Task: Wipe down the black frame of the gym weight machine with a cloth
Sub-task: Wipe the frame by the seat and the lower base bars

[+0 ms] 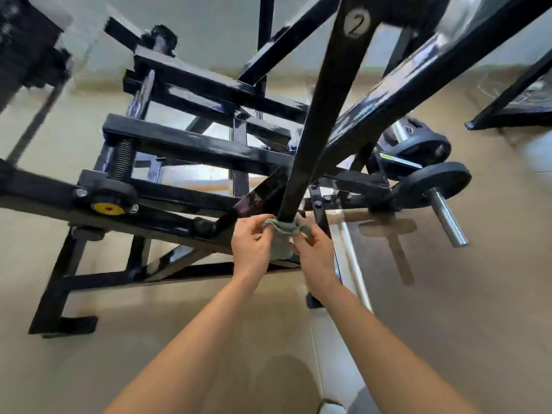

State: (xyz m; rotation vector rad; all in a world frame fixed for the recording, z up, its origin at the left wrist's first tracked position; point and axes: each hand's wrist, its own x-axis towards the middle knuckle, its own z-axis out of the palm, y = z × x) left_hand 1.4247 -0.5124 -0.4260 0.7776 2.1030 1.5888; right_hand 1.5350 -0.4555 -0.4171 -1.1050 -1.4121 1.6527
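Grey-green cloth (282,231), soft and limp, is wrapping the stiff black frame bar (322,115), each end being pinched by left hand (251,249) and right hand (316,255).

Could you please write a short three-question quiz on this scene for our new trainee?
1. True or false: the cloth is wrapped round the black bar.
2. The cloth is gripped by: A) the left hand only B) the right hand only C) both hands
3. Fill in: the knob at the left has a ____ centre.
Key: 1 true; 2 C; 3 yellow.
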